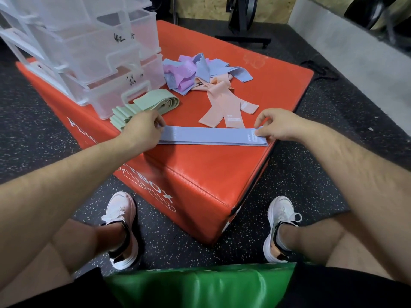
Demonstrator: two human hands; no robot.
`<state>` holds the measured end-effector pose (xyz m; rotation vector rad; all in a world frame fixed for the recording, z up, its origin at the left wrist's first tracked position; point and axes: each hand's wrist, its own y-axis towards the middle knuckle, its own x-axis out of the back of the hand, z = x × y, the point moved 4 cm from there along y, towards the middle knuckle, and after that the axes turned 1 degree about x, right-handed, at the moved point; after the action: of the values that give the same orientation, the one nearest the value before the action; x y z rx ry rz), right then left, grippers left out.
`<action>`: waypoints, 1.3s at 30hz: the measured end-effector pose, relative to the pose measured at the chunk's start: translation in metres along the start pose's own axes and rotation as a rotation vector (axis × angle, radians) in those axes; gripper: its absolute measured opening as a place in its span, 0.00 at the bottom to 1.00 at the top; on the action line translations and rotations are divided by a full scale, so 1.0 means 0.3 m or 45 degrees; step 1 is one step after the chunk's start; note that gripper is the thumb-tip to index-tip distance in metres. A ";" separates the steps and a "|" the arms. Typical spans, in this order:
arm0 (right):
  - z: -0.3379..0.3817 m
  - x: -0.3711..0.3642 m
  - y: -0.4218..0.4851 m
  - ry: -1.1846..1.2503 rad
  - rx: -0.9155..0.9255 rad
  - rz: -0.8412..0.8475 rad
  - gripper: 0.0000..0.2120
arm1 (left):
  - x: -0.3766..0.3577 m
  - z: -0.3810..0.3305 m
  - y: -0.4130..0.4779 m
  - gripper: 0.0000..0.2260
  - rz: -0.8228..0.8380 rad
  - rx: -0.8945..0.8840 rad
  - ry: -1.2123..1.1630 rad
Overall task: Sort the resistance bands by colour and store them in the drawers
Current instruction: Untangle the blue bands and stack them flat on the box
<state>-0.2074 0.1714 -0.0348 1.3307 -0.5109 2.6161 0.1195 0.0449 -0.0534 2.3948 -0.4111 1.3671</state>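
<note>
Centre frame on the red box (200, 172), our left hand (142, 130) and right hand (275, 125) pinching the ends of our flat blue band stack (211, 136), green bands (142, 107) upper left by the clear drawers (100, 63)

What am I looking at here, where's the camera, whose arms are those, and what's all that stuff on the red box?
There is no machine here. The single picture comes from a camera worn on a person's head, looking down, so the arms, knees and white shoes are that person's own. They sit in front of a red padded box. On its near edge lies a flat stack of blue bands; the left hand presses one end and the right hand pinches the other, squaring it up. Just behind the left hand sits a stack of green bands. Farther back, pink bands trail from a mixed pile of purple, blue and pink ones, still unsorted. At the back left stands a set of clear plastic drawers with handwritten labels, too small to read.
</note>
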 end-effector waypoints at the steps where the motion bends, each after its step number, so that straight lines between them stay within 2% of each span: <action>1: 0.002 -0.005 0.001 -0.033 0.017 -0.004 0.04 | -0.002 -0.001 -0.001 0.05 0.000 -0.017 0.013; 10: 0.005 -0.018 0.000 -0.268 0.144 -0.097 0.02 | -0.032 0.023 -0.002 0.05 -0.026 -0.191 0.173; 15: -0.010 -0.016 -0.005 -0.299 0.154 -0.059 0.09 | -0.016 -0.012 -0.020 0.01 0.057 -0.329 0.280; 18: 0.014 -0.017 -0.013 -0.411 0.197 -0.074 0.08 | -0.003 -0.030 -0.029 0.04 0.096 -0.331 0.306; 21: 0.051 -0.003 -0.025 -0.609 0.183 -0.087 0.07 | 0.010 -0.049 -0.026 0.05 0.045 -0.334 0.392; 23: 0.090 0.016 -0.023 -0.709 0.175 -0.172 0.05 | 0.025 -0.077 -0.011 0.05 0.007 -0.356 0.400; 27: 0.221 0.022 0.019 -0.576 0.329 -0.294 0.08 | 0.065 -0.161 0.075 0.06 -0.094 -0.420 0.324; 30: 0.335 0.001 0.076 -0.445 0.459 -0.350 0.07 | 0.076 -0.205 0.168 0.08 -0.100 -0.398 0.305; 33: 0.408 -0.046 0.156 -0.400 0.492 -0.369 0.09 | 0.070 -0.211 0.265 0.12 -0.077 -0.325 0.291; 36: 0.451 -0.098 0.239 -0.406 0.490 -0.382 0.11 | 0.040 -0.196 0.349 0.18 0.018 -0.185 0.288; 39: 0.480 -0.151 0.315 -0.480 0.484 -0.343 0.13 | 0.000 -0.188 0.407 0.17 0.131 -0.085 0.377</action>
<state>-0.1003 0.0306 -0.0143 1.8730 0.1334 2.3197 0.0257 -0.0400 -0.0076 2.0995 -0.4947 1.6934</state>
